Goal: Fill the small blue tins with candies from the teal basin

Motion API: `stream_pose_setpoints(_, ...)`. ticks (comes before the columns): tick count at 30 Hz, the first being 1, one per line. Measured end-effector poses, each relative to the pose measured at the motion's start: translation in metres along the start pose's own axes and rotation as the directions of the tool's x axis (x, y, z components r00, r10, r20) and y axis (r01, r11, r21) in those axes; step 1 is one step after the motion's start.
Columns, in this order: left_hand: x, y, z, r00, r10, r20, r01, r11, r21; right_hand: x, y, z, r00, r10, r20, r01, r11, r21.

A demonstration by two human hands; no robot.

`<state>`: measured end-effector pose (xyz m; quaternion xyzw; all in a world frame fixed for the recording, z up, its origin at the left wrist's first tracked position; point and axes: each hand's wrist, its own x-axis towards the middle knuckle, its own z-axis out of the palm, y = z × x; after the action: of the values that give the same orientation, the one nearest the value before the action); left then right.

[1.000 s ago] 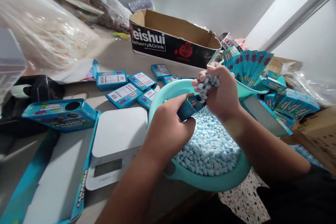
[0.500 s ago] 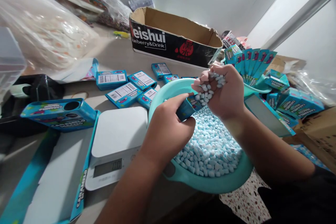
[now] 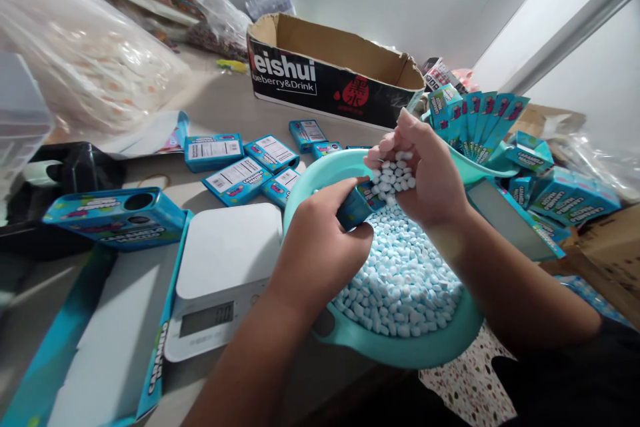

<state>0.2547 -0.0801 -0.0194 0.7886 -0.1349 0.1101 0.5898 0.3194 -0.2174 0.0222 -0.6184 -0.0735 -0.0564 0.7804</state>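
Note:
My left hand (image 3: 320, 247) is closed round a small blue candy box (image 3: 357, 203), held over a teal basin (image 3: 400, 347) heaped with pale blue and white candies (image 3: 400, 280). My right hand (image 3: 425, 173) is cupped just above the box's open end with a handful of the same candies (image 3: 395, 177) in its palm, and its fingers are loosely spread. Both hands hover over the far half of the basin.
A white digital scale (image 3: 223, 273) stands left of the basin. Several flat blue boxes (image 3: 240, 163) lie on the table behind it. A cardboard tray (image 3: 330, 73) sits at the back. More blue boxes (image 3: 530, 173) pile up at right, and an open display carton (image 3: 110, 320) lies at left.
My right hand has opened somewhat and tipped, and the candies in it have slid down toward the box's mouth. The left hand has stayed in place.

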Motion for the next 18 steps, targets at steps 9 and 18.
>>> stream_pose_setpoints(9,-0.0010,-0.0012,-0.0006,0.999,0.046,-0.003,-0.046,0.999,0.007,0.0030,-0.0037,-0.0026,0.999,0.053,0.010,-0.053,0.999,0.014)
stream_pose_setpoints(18,-0.0004,0.0021,-0.0016,0.998,0.020,-0.062,-0.024,0.998,-0.057,-0.0052,0.0013,0.0031,0.988,-0.153,0.010,0.154,0.982,-0.108)
